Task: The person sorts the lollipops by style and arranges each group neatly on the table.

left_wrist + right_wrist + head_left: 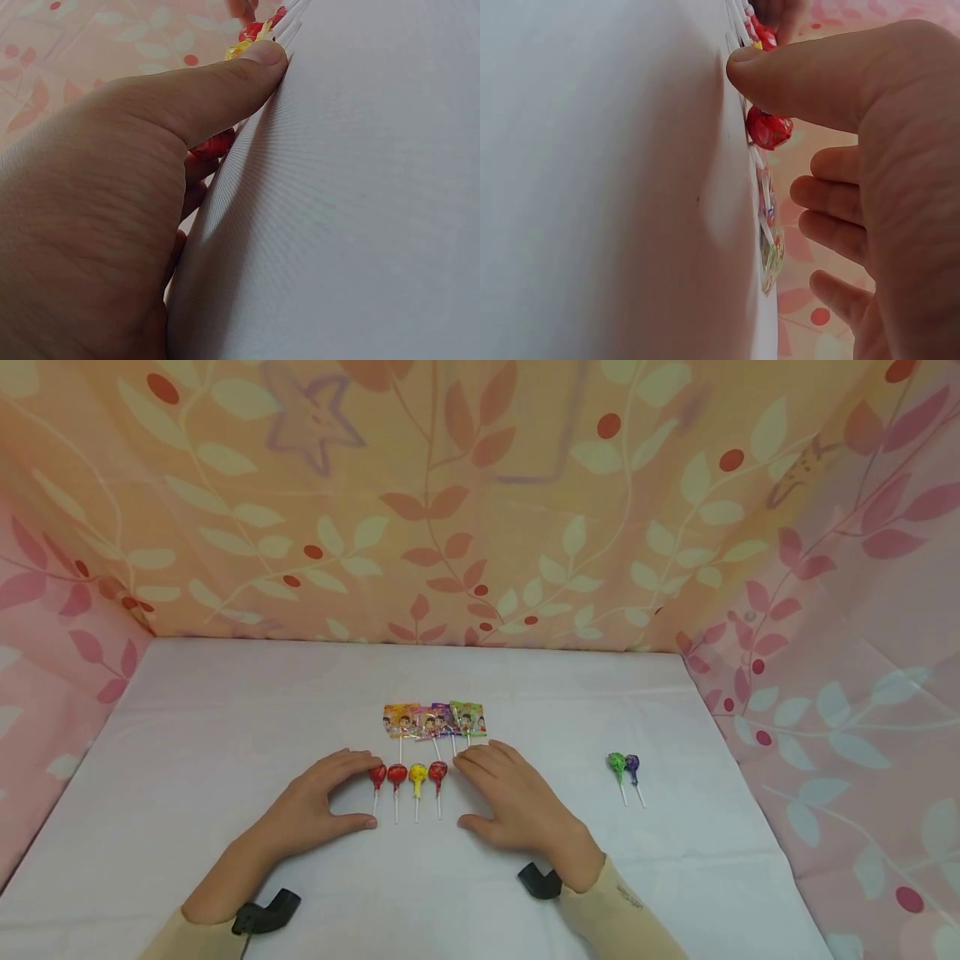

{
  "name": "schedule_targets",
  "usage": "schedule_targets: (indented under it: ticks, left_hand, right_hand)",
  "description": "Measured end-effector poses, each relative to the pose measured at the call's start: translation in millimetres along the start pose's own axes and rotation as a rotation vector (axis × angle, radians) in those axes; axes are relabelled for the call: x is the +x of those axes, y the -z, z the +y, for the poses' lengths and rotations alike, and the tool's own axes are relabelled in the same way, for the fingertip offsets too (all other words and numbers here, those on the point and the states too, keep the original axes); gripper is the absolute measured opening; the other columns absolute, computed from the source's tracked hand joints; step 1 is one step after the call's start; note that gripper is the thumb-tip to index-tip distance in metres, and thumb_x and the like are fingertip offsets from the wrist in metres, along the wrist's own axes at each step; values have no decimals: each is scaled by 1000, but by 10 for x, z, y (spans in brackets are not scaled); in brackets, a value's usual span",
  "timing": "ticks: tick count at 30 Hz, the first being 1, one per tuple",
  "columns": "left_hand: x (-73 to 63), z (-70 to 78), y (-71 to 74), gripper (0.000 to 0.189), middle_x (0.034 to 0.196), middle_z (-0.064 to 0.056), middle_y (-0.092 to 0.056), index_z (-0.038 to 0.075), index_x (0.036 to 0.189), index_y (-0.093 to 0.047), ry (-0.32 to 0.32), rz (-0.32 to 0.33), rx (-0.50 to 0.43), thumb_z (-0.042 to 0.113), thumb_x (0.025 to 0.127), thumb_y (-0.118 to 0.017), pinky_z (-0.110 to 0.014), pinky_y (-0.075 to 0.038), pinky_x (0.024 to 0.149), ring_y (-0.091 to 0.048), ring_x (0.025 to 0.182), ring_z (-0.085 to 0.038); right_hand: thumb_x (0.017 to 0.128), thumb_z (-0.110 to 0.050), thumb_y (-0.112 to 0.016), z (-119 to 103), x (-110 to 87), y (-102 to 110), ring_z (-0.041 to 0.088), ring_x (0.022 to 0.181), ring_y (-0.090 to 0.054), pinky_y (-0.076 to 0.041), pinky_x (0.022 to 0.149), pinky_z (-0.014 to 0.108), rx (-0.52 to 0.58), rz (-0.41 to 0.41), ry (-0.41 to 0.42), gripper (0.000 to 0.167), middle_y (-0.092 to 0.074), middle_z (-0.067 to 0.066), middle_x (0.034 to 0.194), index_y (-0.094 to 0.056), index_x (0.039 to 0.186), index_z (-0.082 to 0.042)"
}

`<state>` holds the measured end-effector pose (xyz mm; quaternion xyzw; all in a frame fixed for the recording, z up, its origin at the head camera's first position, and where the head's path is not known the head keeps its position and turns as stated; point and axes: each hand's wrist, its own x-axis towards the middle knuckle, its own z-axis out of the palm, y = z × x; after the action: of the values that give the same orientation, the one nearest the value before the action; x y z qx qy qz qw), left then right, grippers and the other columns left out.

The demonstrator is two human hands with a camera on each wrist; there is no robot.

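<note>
Four lollipops stand side by side in a row on the white cloth: a red one at the left end (378, 775), another red one (397, 774), a yellow one (417, 774) and a red one at the right end (437, 772). My left hand (311, 802) curves around the left end, fingertips at the leftmost red head and thumb near its stick's lower end. On the other side my right hand (517, 802) rests with relaxed fingers, just right of the last red lollipop (769, 128). Its thumb and fingers stand apart, holding nothing.
Behind the row lie several flat-wrapped lollipops, among them an orange one (401, 720) and a green one (468, 718), overlapping. Off to the right lie a green round lollipop (617, 763) and a purple one (632, 765). Patterned fabric walls (420, 527) enclose the table.
</note>
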<state>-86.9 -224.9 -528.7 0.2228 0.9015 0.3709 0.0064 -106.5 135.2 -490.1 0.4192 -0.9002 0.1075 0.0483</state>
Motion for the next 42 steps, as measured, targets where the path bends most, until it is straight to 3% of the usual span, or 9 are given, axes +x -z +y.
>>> schedule_targets:
  ticks: [21, 42]
  left_hand:
    - [12, 9, 3, 83, 153, -3, -64, 27, 149, -67, -11, -5, 0, 37, 75, -103, -69, -40, 120, -48, 150, -42]
    - [0, -10, 4, 83, 154, -1, -63, 29, 150, -66, -3, -5, -3, 40, 76, -103, -68, -38, 121, -47, 151, -41]
  right_hand:
    - [93, -48, -81, 168, -302, 62, 24, 148, -51, -26, 133, 46, 2, 55, -68, 76, -60, 5, 155, -59, 154, -7]
    - [91, -32, -80, 396, -575, 143, 30, 145, -55, -32, 129, 52, -7, 141, -84, 70, -64, 11, 150, -61, 151, -3]
